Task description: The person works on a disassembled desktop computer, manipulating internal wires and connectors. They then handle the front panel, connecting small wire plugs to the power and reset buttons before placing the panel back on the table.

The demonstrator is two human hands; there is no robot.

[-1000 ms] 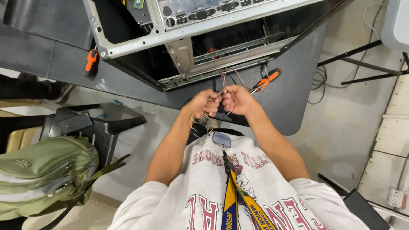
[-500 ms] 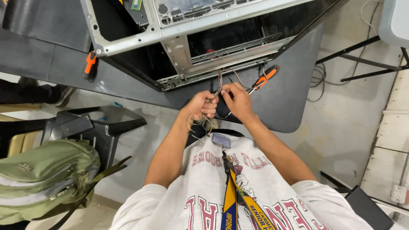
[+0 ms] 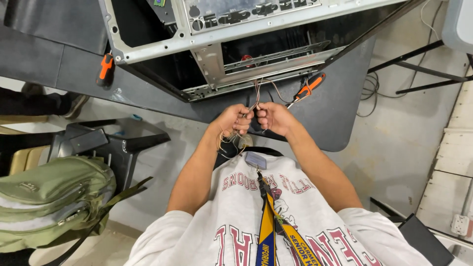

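Gripping a bundle of thin wires (image 3: 255, 96) from the open computer case (image 3: 207, 29), left hand (image 3: 232, 119) and right hand (image 3: 274, 118) are closed fist-to-fist above the dark surface (image 3: 335, 118), near an orange-handled screwdriver (image 3: 308, 90).

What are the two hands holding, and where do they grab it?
Both hands, left hand and right hand, pinch the thin wires near their loose ends.

A workroom with a dark table on a pale concrete floor

The dark grey table (image 3: 340, 118) fills the upper part of the view. Left of it, a black chair (image 3: 98, 143) stands beside a green backpack (image 3: 49, 197). At the right edge of the table, loose cables (image 3: 369, 91) lie on the floor (image 3: 394, 148), near a wall socket (image 3: 459, 224).
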